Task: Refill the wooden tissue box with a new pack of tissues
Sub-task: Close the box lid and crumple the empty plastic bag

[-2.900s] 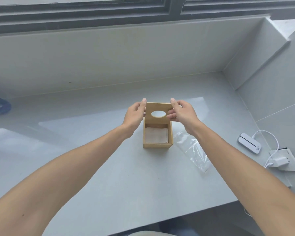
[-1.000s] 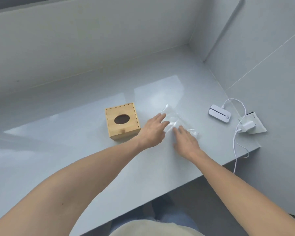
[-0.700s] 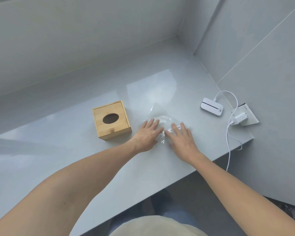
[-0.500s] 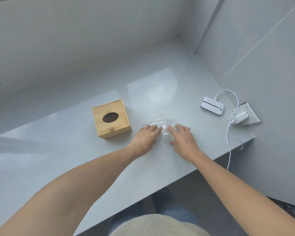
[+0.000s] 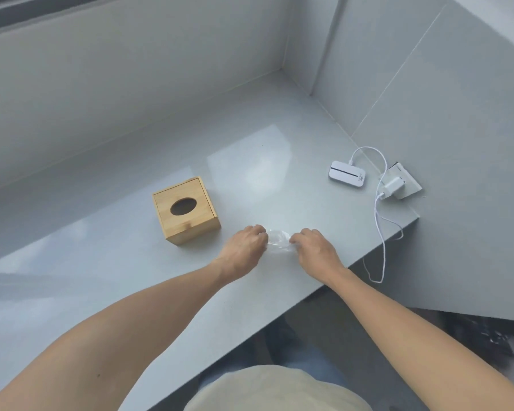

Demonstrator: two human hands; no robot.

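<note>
surface: grey glossy counter [image 5: 131, 277], tiled walls far and right
tissue box: wooden tissue box [image 5: 186, 210], lid on, oval hole up, left of hands
left hand [image 5: 245, 247]: curled shut on clear wrapper
right hand [image 5: 316, 247]: curled shut on same wrapper
wrapper: crumpled clear plastic wrapper [image 5: 278, 241], bunched between both hands, on counter
extras: white device [image 5: 347, 174], charger [image 5: 393, 186], cable [image 5: 379, 229], far right

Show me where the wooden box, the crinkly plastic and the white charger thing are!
wooden tissue box [image 5: 187, 216]: head view, on its lid beside the oval hole.
plastic wrapper [image 5: 278, 240]: head view, bunched middle between both hands.
white device [image 5: 347, 174]: head view, its top face.
</note>
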